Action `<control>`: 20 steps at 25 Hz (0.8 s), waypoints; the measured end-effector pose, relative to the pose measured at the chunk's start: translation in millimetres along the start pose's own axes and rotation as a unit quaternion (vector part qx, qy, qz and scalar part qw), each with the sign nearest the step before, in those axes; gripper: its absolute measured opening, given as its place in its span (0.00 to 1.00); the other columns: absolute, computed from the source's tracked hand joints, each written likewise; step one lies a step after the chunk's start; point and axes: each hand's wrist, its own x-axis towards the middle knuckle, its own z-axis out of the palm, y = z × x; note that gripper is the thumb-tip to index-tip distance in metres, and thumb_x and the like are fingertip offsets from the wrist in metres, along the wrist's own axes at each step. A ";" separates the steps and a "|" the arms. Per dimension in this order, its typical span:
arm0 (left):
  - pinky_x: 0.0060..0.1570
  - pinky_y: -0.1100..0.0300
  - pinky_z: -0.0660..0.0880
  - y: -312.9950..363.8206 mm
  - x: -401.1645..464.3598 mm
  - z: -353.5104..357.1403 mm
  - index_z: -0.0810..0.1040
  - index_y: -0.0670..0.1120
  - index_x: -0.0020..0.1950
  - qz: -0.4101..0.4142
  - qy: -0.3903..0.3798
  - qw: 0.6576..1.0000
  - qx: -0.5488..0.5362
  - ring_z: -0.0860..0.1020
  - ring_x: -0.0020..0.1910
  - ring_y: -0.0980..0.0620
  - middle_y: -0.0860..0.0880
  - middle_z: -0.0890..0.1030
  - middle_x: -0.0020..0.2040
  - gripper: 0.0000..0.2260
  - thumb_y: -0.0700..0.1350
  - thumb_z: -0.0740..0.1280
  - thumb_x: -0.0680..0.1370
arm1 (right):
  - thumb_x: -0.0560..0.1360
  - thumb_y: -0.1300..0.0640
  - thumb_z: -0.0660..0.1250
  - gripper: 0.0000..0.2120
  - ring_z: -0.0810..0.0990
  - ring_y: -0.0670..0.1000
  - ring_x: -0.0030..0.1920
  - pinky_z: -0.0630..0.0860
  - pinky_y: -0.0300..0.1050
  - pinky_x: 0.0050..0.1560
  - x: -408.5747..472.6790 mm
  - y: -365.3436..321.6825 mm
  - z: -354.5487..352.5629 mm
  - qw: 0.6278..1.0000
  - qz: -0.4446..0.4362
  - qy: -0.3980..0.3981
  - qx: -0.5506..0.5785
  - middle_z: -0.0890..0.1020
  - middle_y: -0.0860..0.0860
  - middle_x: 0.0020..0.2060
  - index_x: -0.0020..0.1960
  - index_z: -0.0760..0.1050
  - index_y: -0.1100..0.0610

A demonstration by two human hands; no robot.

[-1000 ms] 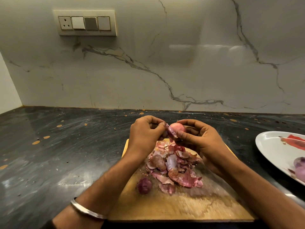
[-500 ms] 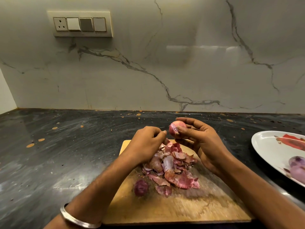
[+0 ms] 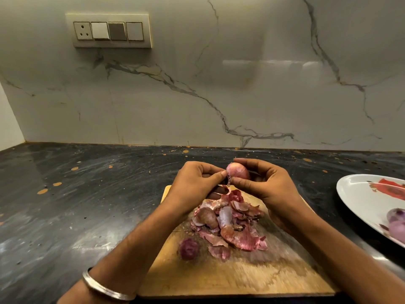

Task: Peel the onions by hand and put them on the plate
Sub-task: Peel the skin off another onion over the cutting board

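Above the far end of the board (image 3: 230, 277), an onion (image 3: 237, 171) is gripped in the right hand (image 3: 265, 185) while its skin is pinched by the left hand (image 3: 195, 185), so peelings are dropped onto the pile of skins (image 3: 230, 224).

two bare forearms, no sleeves in view. plain silver bangle (image 3: 107, 289) round the left wrist. left hand (image 3: 192, 185) and right hand (image 3: 266, 185) without rings or gloves.

Peel pile (image 3: 230, 224) on cutting board (image 3: 230, 279); plate (image 3: 359, 194) right of board; switch panel (image 3: 111, 31) on wall behind.
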 end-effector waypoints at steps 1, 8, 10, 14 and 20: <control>0.42 0.55 0.83 -0.2 0.1 0.2 0.85 0.44 0.52 0.003 0.000 1.000 0.007 0.86 0.43 0.46 0.45 0.87 0.43 0.06 0.43 0.69 0.79 | 0.61 0.58 0.81 0.24 0.85 0.51 0.54 0.83 0.48 0.54 -0.6 0.0 0.5 1.000 -0.009 0.005 -0.011 0.86 0.51 0.52 0.57 0.84 0.52; 0.41 0.52 0.84 -2.2 -0.6 4.2 0.86 0.45 0.48 0.058 0.065 0.989 0.119 0.85 0.36 0.51 0.49 0.86 0.36 0.04 0.41 0.71 0.77 | 0.58 0.55 0.82 0.25 0.86 0.47 0.51 0.83 0.44 0.51 -4.3 -0.2 7.2 0.997 -0.042 0.018 -0.067 0.87 0.47 0.49 0.54 0.84 0.51; 0.39 0.56 0.83 -2.3 -2.1 7.3 0.86 0.46 0.47 0.073 0.088 0.983 0.141 0.84 0.34 0.56 0.51 0.85 0.36 0.04 0.41 0.72 0.76 | 0.58 0.54 0.82 0.25 0.86 0.46 0.51 0.83 0.43 0.51 -5.0 0.3 8.3 0.996 -0.048 0.019 -0.070 0.87 0.47 0.49 0.54 0.84 0.51; 0.36 0.61 0.82 -1.7 -2.6 7.5 0.85 0.50 0.43 0.099 0.122 0.975 0.156 0.83 0.32 0.59 0.53 0.84 0.34 0.06 0.39 0.73 0.75 | 0.58 0.53 0.82 0.24 0.85 0.45 0.52 0.82 0.41 0.51 -4.5 2.3 9.5 0.996 -0.057 0.019 -0.071 0.86 0.46 0.50 0.52 0.83 0.51; 0.35 0.60 0.82 -1.0 -0.3 3.3 0.84 0.51 0.41 0.077 0.130 0.983 0.108 0.84 0.32 0.55 0.50 0.85 0.33 0.07 0.39 0.73 0.74 | 0.58 0.56 0.81 0.25 0.85 0.49 0.54 0.83 0.42 0.51 -1.7 3.9 7.5 0.999 -0.050 0.002 -0.018 0.86 0.48 0.51 0.55 0.83 0.52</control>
